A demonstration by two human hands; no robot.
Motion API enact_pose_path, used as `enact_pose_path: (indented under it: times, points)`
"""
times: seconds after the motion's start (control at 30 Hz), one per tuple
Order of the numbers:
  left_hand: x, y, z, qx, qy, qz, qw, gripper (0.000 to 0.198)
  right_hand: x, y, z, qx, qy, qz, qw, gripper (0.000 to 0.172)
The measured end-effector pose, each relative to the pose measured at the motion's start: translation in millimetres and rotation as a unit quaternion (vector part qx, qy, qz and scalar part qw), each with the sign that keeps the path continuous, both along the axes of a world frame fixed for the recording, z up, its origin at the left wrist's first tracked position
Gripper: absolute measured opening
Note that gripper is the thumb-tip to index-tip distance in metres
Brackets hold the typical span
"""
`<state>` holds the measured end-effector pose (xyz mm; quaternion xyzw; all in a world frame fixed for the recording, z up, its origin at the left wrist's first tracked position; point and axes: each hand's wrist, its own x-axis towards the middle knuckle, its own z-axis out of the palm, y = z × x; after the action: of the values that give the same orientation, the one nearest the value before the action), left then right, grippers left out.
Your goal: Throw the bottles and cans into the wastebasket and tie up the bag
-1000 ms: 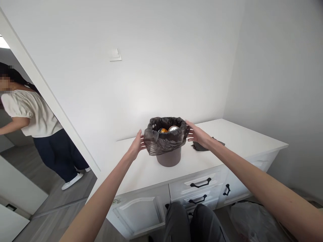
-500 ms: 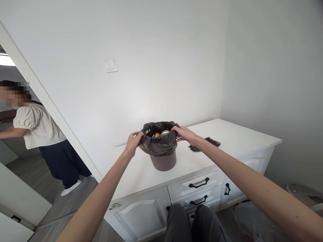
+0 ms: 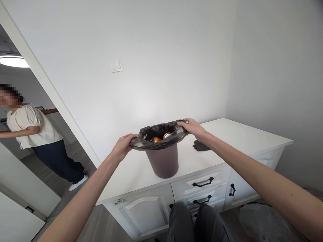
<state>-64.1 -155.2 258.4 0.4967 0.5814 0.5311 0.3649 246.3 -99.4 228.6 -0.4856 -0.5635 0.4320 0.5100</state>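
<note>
White walls [image 3: 176, 50], white drawer cabinet [image 3: 202, 183], grey floor [image 3: 106, 228]

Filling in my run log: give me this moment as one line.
left hand: grips black plastic bin liner edge | right hand: grips opposite edge | liner: edges spread above brown round plastic bin | bin: on white cabinet top

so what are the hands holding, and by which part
The black bin liner, by its rim: left hand pinches the left edge, right hand the right edge.
</note>
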Motion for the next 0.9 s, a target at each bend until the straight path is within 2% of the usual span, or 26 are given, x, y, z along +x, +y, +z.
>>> enact_pose_path:
  times: [0.07,0.2,0.33,0.53,0.63,0.73,0.8,0.9]
  points:
    - [-1,8,8.2,0.023,-0.019,-0.009,1.000,0.031,3,-2,9.6,0.012,0.065,-0.002,0.998,0.018]
    - [-4,15,23.3,0.147,-0.049,0.057,0.986,0.054,14,-8,22.5,0.053,0.159,-0.029,0.985,0.027]
    - [-7,1,25.7,0.283,-0.029,0.137,0.949,0.062,27,-16,13.6,0.103,0.197,-0.075,0.972,0.029]
    - [-10,-48,-1.2,0.345,0.008,0.182,0.921,0.065,34,-45,-24.8,0.114,0.235,-0.109,0.959,0.029]
    - [-16,-65,-14.0,0.320,-0.017,0.203,0.925,0.068,34,-57,-42.0,0.096,0.249,-0.111,0.957,0.031]
    - [-21,-72,-23.4,0.262,-0.065,0.236,0.934,0.068,34,-64,-55.7,0.075,0.263,-0.104,0.956,0.032]
    - [-20,-74,-32.7,0.239,-0.090,0.251,0.934,0.061,36,-69,-66.1,0.058,0.277,-0.071,0.956,0.033]
    - [-14,-79,-59.6,0.222,-0.110,0.239,0.939,0.040,39,-80,-90.8,0.000,0.272,0.042,0.962,0.035]
